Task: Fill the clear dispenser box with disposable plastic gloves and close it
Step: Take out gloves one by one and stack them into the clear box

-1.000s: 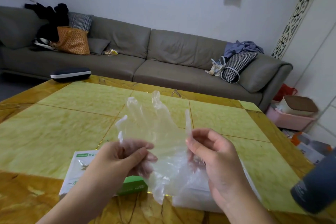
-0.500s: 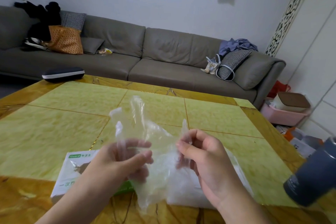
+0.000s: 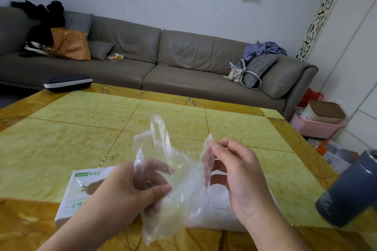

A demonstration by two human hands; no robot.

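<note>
A thin clear plastic glove (image 3: 173,169) is held up over the near part of the table, crumpled, with its fingers pointing up. My left hand (image 3: 126,191) pinches its left side between thumb and fingers. My right hand (image 3: 236,173) pinches its right edge with curled fingers. Beneath my hands lies the clear dispenser box (image 3: 222,216), holding a whitish stack of gloves and mostly hidden by the glove and my right hand. A white and green glove package (image 3: 79,189) lies flat to its left.
A dark grey tumbler (image 3: 350,189) stands at the table's right edge. A dark flat case (image 3: 67,82) sits at the far left corner. The yellow-green tiled table (image 3: 81,128) stretches ahead toward a grey sofa (image 3: 163,63). A pink bin (image 3: 318,126) is on the floor, right.
The glove was spread flat a second ago; it has crumpled and sagged lower as my hands drew closer together. The camera has shifted slightly right.
</note>
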